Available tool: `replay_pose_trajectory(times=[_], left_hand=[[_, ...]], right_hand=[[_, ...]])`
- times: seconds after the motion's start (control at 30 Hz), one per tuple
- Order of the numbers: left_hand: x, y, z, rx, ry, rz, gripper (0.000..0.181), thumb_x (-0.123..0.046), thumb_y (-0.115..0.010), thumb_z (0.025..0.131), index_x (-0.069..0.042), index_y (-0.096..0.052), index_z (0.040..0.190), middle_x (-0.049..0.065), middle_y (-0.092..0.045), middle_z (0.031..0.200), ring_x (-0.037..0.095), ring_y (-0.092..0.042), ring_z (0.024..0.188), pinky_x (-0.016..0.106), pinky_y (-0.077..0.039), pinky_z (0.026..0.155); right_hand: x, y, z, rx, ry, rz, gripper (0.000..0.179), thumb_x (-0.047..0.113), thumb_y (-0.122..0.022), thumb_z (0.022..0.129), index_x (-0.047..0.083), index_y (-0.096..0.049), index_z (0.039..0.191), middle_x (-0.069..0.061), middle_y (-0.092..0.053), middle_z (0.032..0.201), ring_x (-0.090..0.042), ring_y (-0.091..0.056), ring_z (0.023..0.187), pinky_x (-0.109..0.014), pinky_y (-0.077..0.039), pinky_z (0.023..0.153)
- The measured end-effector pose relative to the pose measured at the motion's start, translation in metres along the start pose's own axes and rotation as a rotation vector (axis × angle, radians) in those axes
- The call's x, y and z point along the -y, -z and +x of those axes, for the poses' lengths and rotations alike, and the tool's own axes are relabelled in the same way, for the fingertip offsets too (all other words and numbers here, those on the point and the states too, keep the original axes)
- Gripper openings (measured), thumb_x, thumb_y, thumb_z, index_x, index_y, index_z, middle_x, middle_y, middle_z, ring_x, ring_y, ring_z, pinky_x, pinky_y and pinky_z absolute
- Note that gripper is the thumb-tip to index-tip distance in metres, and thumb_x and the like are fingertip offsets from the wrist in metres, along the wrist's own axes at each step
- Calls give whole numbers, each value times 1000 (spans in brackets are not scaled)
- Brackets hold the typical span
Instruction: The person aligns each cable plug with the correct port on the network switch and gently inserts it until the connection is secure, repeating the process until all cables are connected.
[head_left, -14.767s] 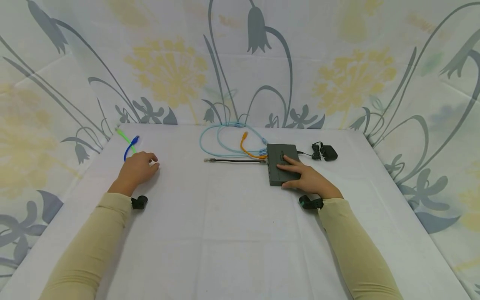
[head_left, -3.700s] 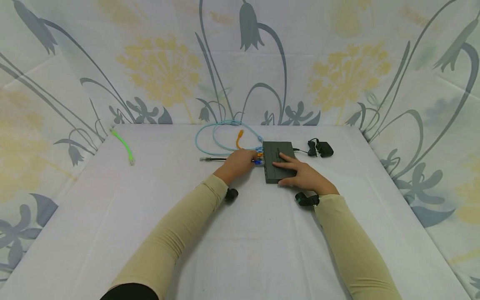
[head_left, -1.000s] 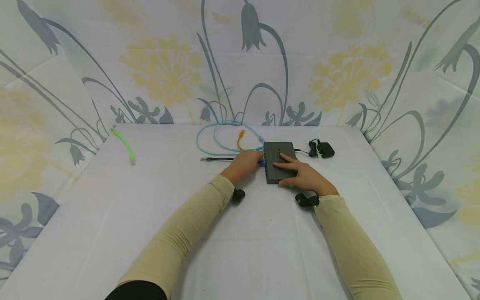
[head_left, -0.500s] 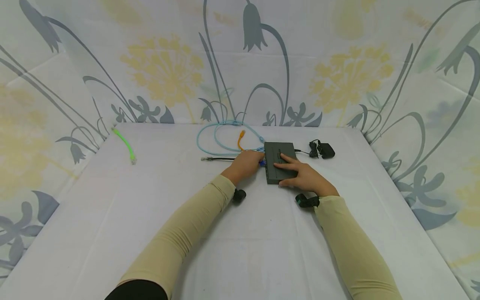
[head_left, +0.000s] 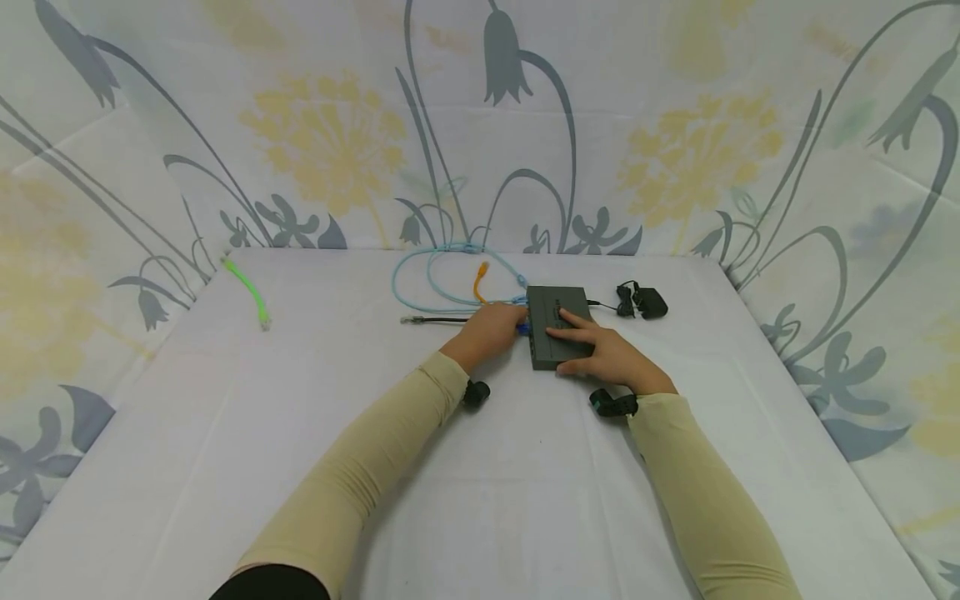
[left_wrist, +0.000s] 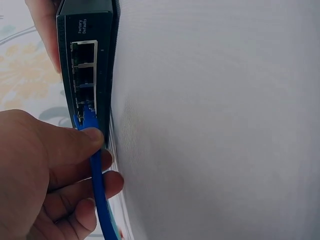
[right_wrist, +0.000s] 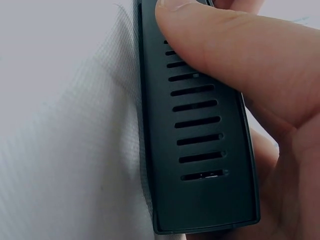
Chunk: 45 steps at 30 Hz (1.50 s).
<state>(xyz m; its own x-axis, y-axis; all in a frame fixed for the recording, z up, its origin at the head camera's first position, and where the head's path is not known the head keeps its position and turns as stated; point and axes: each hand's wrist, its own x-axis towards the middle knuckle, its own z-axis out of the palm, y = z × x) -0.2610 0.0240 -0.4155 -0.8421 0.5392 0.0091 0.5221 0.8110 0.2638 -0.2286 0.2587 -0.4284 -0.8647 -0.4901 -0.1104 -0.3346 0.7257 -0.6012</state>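
My left hand (head_left: 487, 330) pinches a short blue Ethernet cable (left_wrist: 100, 195) just behind its plug, thumb on top and fingers curled beneath. The plug meets a port on the left side of a dark grey network switch (head_left: 543, 350). Beside it, the left wrist view shows dark port openings (left_wrist: 85, 52). My right hand (head_left: 613, 360) holds the switch, fingers spread over its top. In the right wrist view its thumb (right_wrist: 200, 32) lies against the slotted side. Light blue (head_left: 401, 293), orange (head_left: 481, 275) and black (head_left: 438, 318) cables run to the same port side, partly behind my left hand.
A green Ethernet cable (head_left: 250, 290) lies at the far left of the white-covered table (head_left: 465, 492). Right of the switch is a black power adapter (head_left: 651, 302), its lead running to the switch. A flowered cloth (head_left: 465, 125) rises behind the table.
My left hand has brought the blue cable from beside the green one to the switch. Since 3.7 s ago it has moved slightly right, closer to the ports. My right hand stays on the switch.
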Motion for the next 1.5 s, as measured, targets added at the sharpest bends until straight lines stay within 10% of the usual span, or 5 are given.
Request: replay_pose_trajectory(times=[0.6, 1.5], left_hand=[[8, 6, -11, 19, 37, 19, 28, -11, -51, 101, -13, -64, 126, 4, -67, 123, 22, -64, 113, 35, -51, 96], [35, 10, -39, 15, 53, -86, 27, -1, -48, 98, -6, -66, 118, 10, -69, 118, 25, -63, 112, 36, -52, 95]], right_hand=[[2, -1, 2, -4, 4, -6, 72, 52, -75, 79, 39, -46, 143, 10, -12, 163, -38, -11, 150, -62, -21, 115], [-1, -1, -1, 0, -16, -17, 70, 53, -74, 79, 40, -46, 142, 12, -12, 163, -36, -11, 150, -61, -22, 115]])
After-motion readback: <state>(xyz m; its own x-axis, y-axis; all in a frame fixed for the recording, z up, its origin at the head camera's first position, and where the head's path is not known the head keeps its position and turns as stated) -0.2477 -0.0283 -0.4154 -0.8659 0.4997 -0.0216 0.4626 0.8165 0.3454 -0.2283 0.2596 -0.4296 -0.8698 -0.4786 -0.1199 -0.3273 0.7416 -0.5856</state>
